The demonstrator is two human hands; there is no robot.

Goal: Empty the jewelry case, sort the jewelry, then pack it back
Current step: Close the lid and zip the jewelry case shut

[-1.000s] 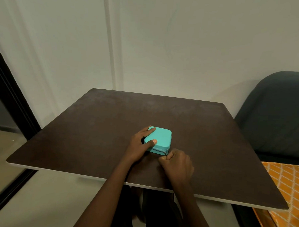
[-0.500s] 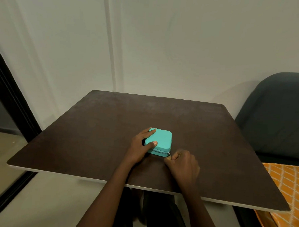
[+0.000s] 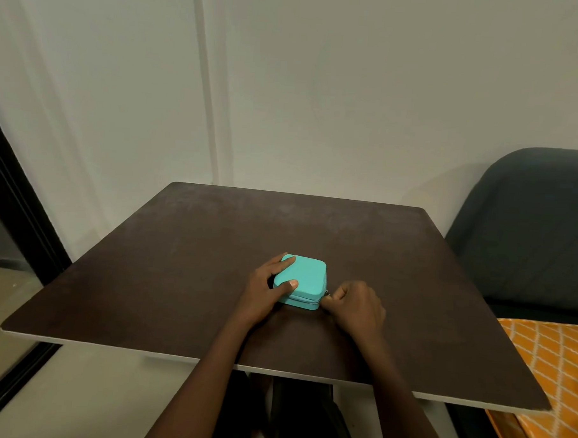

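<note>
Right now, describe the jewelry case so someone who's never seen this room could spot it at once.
Find the dark brown table against the pale wall. The case sits near its middle, between the left hand steadying it and the right hand pinching its zipper pull. It is a small, turquoise, rounded square box, the only object on the table.

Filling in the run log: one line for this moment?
step: unzipping | case: closed, on table | left hand: grips case | right hand: pinches zipper pull
</note>
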